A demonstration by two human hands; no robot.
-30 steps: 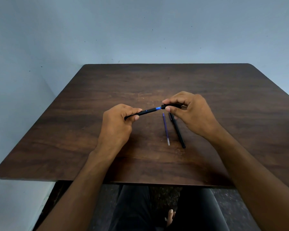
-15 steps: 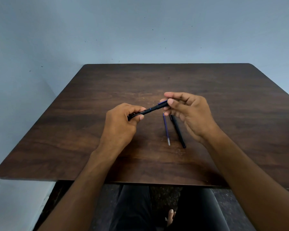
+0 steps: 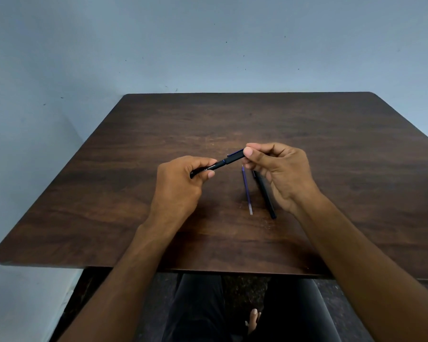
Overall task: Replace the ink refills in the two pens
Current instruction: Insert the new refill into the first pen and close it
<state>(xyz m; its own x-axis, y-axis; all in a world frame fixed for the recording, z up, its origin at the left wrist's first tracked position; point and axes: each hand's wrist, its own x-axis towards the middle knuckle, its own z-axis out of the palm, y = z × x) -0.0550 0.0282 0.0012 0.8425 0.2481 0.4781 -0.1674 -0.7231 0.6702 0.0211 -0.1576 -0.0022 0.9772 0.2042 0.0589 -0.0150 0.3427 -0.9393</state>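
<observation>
A: Both your hands are pinching one black pen (image 3: 221,162) above the table (image 3: 331,144): your left hand (image 3: 181,186) curls round the barrel, your right hand (image 3: 279,169) nips the cap end. Keep both halves in line and push straight.

B: Count?

A: Two pens: that one, plus a second black pen (image 3: 265,193) lying just right of one loose blue refill (image 3: 246,188).

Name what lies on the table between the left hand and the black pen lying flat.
In the head view, a loose purple refill lies on the table between the left hand and the black pen.
</observation>
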